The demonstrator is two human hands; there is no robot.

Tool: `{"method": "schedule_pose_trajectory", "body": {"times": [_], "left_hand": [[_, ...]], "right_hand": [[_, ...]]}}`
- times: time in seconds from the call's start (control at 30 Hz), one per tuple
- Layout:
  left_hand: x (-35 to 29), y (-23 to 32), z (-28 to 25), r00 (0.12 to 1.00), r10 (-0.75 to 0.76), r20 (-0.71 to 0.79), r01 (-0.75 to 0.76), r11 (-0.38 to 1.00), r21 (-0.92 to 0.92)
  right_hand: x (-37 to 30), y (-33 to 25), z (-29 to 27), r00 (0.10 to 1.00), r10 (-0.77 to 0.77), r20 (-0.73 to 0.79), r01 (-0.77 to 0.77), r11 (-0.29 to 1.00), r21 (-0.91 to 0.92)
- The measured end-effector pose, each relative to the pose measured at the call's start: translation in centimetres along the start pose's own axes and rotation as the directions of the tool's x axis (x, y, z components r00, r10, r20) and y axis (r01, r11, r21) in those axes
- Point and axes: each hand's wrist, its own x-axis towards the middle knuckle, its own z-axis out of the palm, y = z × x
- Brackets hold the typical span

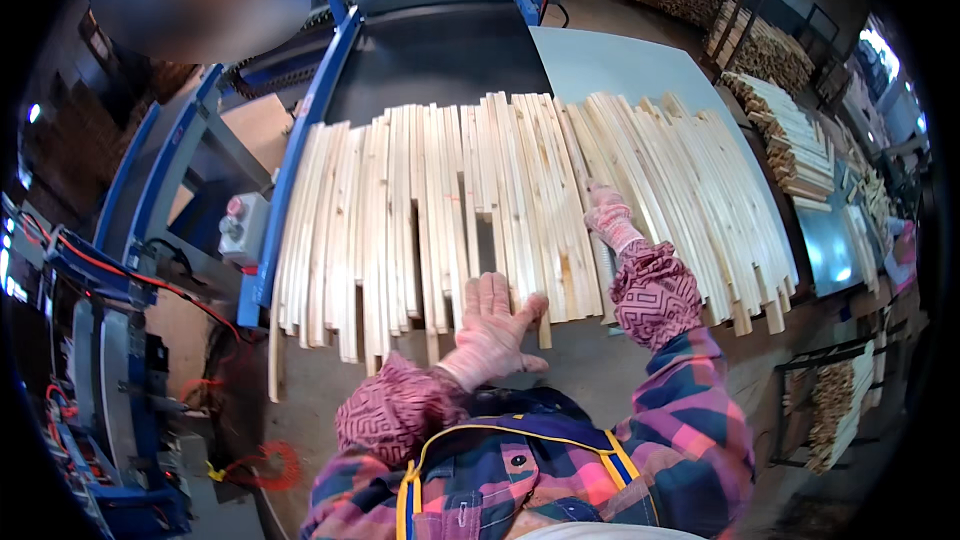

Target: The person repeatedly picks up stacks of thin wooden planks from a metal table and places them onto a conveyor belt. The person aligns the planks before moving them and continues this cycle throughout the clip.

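Pale wood slats [520, 210] lie side by side under both my gloved hands: my left hand [492, 325] rests flat and open, fingers spread, on the near ends of the middle slats, gripping nothing, while my right hand [608, 217] reaches a little farther, up and to the right, palm down on the slats, and I cannot tell whether its fingers have hold of one. Beyond both hands the slats fan across the dark belt [440, 55], with a blue frame [300, 155] left of my left hand and stacks [790, 140] well off past my right.
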Motion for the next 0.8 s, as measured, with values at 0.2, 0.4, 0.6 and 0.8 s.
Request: {"method": "schedule_pose_trajectory", "body": {"times": [0.2, 0.4, 0.6, 0.8], "left_hand": [[3.1, 3.4, 4.1, 0.992, 0.013, -0.127, -0.016, 1.0, -0.022], [1.9, 3.3, 2.1, 0.991, 0.045, -0.126, -0.055, 0.995, -0.078], [-1.8, 1.5, 2.3, 0.994, -0.108, -0.037, 0.11, 0.992, 0.061], [-0.8, 2.4, 4.6, 0.987, -0.131, -0.097, 0.147, 0.974, 0.175]], "right_hand": [[-0.4, 1.7, 0.3, 0.992, -0.12, 0.047, 0.109, 0.976, 0.19], [-2.4, -2.0, -1.2, 0.991, 0.135, -0.022, -0.136, 0.99, -0.027], [-0.4, -2.2, -0.8, 0.988, 0.148, 0.053, -0.149, 0.989, 0.015], [1.1, -0.6, 0.0, 0.988, 0.135, 0.075, -0.141, 0.986, 0.094]]}}
